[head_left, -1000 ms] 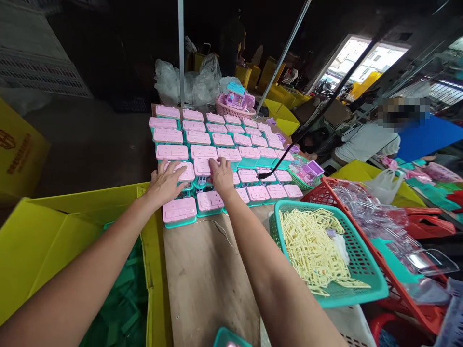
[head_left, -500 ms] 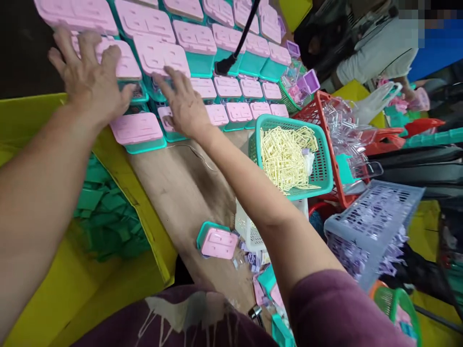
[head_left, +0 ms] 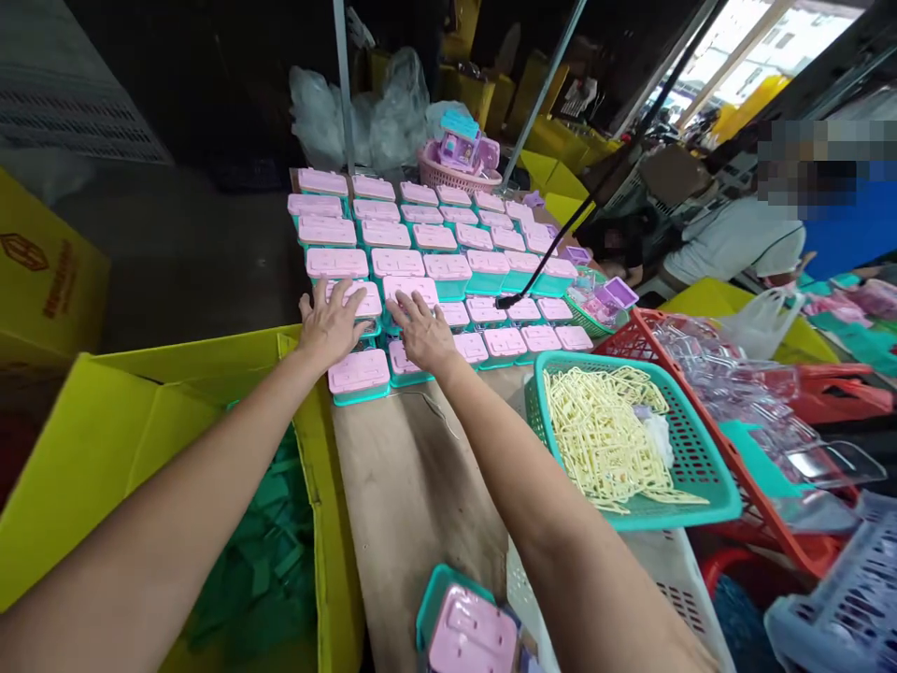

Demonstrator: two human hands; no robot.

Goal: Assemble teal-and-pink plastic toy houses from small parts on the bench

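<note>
Rows of teal boxes with pink lids (head_left: 358,372) cover the far part of the wooden table. My left hand (head_left: 329,322) rests with spread fingers on one pink-lidded box near the table's left edge. Beside it, my right hand (head_left: 425,334) lies flat, fingers apart, against the front of another pink lid (head_left: 410,288) that sits a little higher than its neighbours. Neither hand is closed round a box. Nearer my body, a separate teal box with a pink lid (head_left: 473,636) is partly cut off by the lower edge of the view.
A teal basket (head_left: 715,486) of pale yellow wire-like pieces stands right of my right forearm. Beyond it is a red crate (head_left: 743,495) with clear plastic parts. A yellow carton (head_left: 308,355) holding green pieces stands at left. A thin black stalk (head_left: 539,271) crosses the boxes. Another person sits at far right.
The view has tilted up, showing more rows of boxes and the room behind. Both hands stay on the same boxes, with little visible shift.
</note>
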